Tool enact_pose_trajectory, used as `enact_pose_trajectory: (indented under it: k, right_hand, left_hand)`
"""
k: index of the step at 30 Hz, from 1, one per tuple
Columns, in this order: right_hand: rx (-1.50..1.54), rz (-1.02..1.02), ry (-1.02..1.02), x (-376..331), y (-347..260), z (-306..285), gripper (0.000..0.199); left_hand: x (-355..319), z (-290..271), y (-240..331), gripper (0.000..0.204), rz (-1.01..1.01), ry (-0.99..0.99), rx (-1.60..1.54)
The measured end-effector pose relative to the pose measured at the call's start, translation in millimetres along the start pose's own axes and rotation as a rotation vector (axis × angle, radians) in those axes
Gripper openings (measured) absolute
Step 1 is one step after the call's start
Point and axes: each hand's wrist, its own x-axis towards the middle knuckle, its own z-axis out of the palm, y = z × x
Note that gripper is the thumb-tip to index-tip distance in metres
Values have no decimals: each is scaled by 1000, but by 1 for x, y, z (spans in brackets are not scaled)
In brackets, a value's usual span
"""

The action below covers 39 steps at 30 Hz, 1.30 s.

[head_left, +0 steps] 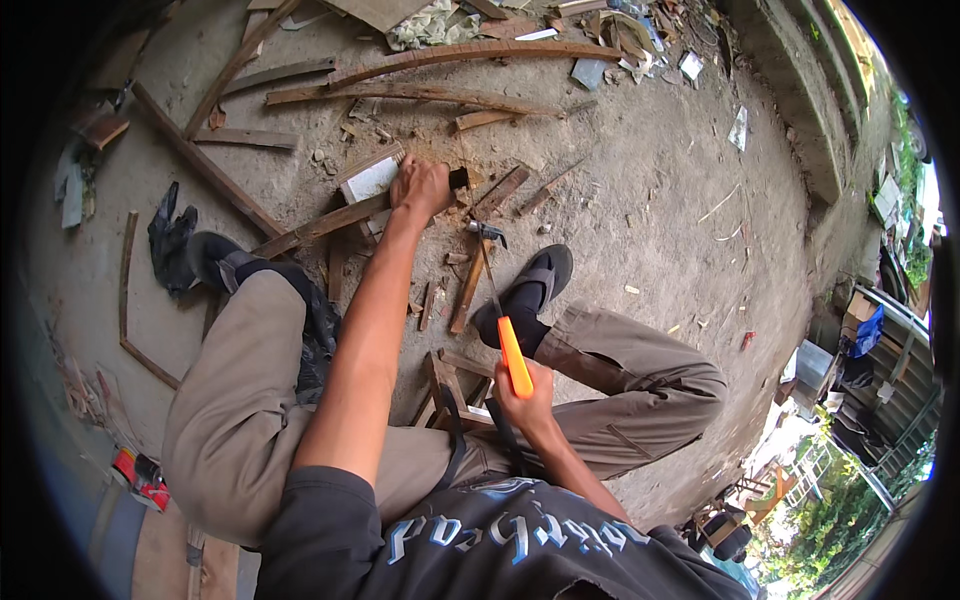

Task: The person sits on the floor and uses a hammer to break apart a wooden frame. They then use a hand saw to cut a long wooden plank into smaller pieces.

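Observation:
My left hand point(422, 188) is closed around a long brown wooden bar point(330, 222) near its dark far end. A pale, white-topped block point(372, 180) lies beside and partly under it. In my right hand point(526, 395), near my right knee, is an orange-handled tool point(513, 355) with a thin dark shaft or blade pointing away. A claw hammer head point(487, 233) shows at its far tip. I cannot tell whether that head belongs to this tool or to the wooden strip point(469, 290) below it.
Both sandalled feet point(540, 280) rest on the dusty ground point(660, 230). A small wooden frame point(447, 385) stands between my legs. Long planks point(470, 50) and scraps lie ahead; a black plastic bag point(170, 240) is at left. Concrete steps point(800, 120) rise at far right.

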Motion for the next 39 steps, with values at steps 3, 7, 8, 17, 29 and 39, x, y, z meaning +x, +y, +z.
enact_pose_trajectory:
  k: [3, 7, 8, 17, 29, 39]
  right_hand:
    - [106, -35, 46, -23, -17, -22, 13]
    - [115, 14, 88, 91, -39, 10, 22]
    - [33, -61, 99, 114, -41, 22, 23]
    - [33, -74, 89, -15, -40, -19, 18]
    - [127, -228, 103, 82, -37, 5, 24]
    - [123, -203, 236, 86, -67, -1, 26]
  left_hand:
    - [-11, 2, 2, 21, -12, 124, -10]
    - [-2, -10, 8, 13, 50, -91, 27]
    - [-1, -2, 5, 12, 66, -27, 7]
    - [-7, -10, 2, 17, -34, -4, 2]
    - [0, 2, -7, 9, 32, 17, -17]
    - [-4, -2, -6, 35, 49, 2, 30]
